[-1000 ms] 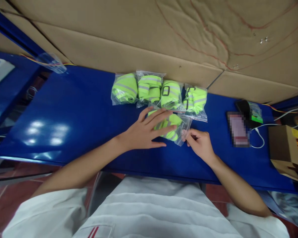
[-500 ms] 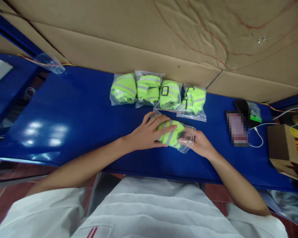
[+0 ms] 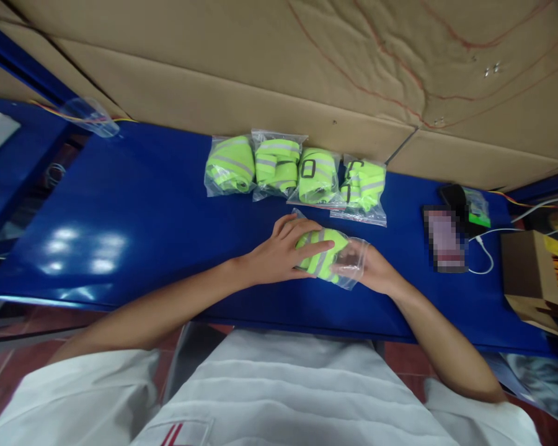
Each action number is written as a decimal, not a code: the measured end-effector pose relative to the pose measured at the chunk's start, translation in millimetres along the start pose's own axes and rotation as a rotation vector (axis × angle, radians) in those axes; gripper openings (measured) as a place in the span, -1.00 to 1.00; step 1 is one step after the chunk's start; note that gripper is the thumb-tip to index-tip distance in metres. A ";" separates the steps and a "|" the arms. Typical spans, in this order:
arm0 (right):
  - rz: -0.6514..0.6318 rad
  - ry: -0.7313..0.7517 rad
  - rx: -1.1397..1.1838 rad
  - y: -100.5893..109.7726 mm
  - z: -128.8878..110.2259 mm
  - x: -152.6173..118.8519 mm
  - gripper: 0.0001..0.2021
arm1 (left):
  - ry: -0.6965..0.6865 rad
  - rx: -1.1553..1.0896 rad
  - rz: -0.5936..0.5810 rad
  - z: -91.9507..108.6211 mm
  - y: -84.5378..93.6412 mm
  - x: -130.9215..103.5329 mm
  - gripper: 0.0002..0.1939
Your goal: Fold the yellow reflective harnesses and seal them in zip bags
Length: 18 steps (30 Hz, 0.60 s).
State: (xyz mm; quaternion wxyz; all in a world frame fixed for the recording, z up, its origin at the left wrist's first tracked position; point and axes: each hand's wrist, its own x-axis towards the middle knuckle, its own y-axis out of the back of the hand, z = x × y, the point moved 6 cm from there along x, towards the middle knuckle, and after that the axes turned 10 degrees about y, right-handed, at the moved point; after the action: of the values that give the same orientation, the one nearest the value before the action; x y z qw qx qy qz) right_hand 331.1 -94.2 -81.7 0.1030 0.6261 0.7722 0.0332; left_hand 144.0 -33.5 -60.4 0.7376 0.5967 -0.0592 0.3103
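A clear plastic zip bag (image 3: 353,279) with a folded neon-yellow reflective strap (image 3: 323,255) inside is between my hands, low over the blue table. My left hand (image 3: 281,253) is closed around the bag's left part, its fingers lying over the strap. At the bag's right end is my right hand (image 3: 376,267); its fingers show through the clear plastic, pressed against the strap's side. Whether those fingertips are inside the bag or behind it, I cannot tell. Beyond my hands, several similar bagged straps (image 3: 318,176) stand in a row.
Cardboard panels (image 3: 223,93) rise along the back of the blue table (image 3: 158,217). To the right lie a phone (image 3: 445,238), a white cable (image 3: 486,257) and an open cardboard box (image 3: 523,269). A clear plastic cup (image 3: 90,118) lies on its side at the back left.
My left hand has shifted slightly right and down along the bag. The right fingers have moved a little within the same spot. The row of bagged straps stays put.
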 end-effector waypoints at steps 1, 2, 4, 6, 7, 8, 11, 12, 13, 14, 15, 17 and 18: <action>-0.024 0.020 -0.039 0.4 0.6 -1.3 -0.53 | 0.002 -0.023 0.011 -0.7 0.7 0.1 -0.29; -0.042 0.041 -0.084 0.4 1.3 -2.7 -0.55 | 0.003 -0.037 0.019 -1.2 1.2 0.2 -0.31; -0.040 0.068 -0.178 -0.3 2.5 -4.9 -0.58 | 0.000 -0.037 0.034 -1.4 1.7 0.4 -0.34; 0.011 0.050 -0.228 -1.0 3.4 -5.6 -0.57 | -0.002 -0.017 0.038 -0.8 1.3 0.4 -0.34; 0.036 0.025 -0.210 -2.0 3.6 -5.2 -0.54 | -0.002 -0.008 0.036 -0.2 0.8 0.3 -0.33; 0.055 -0.002 -0.158 -3.4 3.4 -4.4 -0.48 | -0.002 0.002 0.032 0.7 0.2 0.1 -0.32; 0.042 -0.063 0.075 -9.3 -0.4 0.4 -0.34 | -0.009 0.020 0.020 5.0 -0.7 -1.0 -0.28; 0.018 -0.076 0.134 -10.9 -2.2 2.1 -0.32 | -0.015 0.028 0.017 7.0 -0.6 -1.5 -0.27; -0.004 -0.085 0.173 -11.9 -3.7 3.5 -0.32 | -0.022 0.036 0.017 9.1 -0.3 -1.9 -0.26; -0.020 -0.093 0.193 -12.2 -4.8 4.5 -0.33 | -0.029 0.044 0.020 11.2 0.2 -2.4 -0.25; -0.029 -0.094 0.204 -12.1 -5.7 5.1 -0.34 | -0.036 0.053 0.026 13.3 0.9 -2.9 -0.24; -0.026 -0.075 0.204 -11.6 -7.3 5.1 -0.38 | -0.048 0.071 0.046 16.9 2.4 -3.7 -0.24; -0.021 -0.060 0.190 -11.7 -8.2 4.6 -0.39 | -0.053 0.083 0.066 18.6 3.5 -4.0 -0.27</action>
State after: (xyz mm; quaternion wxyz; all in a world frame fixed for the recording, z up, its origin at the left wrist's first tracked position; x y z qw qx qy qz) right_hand 317.3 -91.6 -76.4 0.0665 0.6257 0.7749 -0.0599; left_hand 144.1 -51.8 -54.0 0.6999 0.6323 -0.0854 0.3209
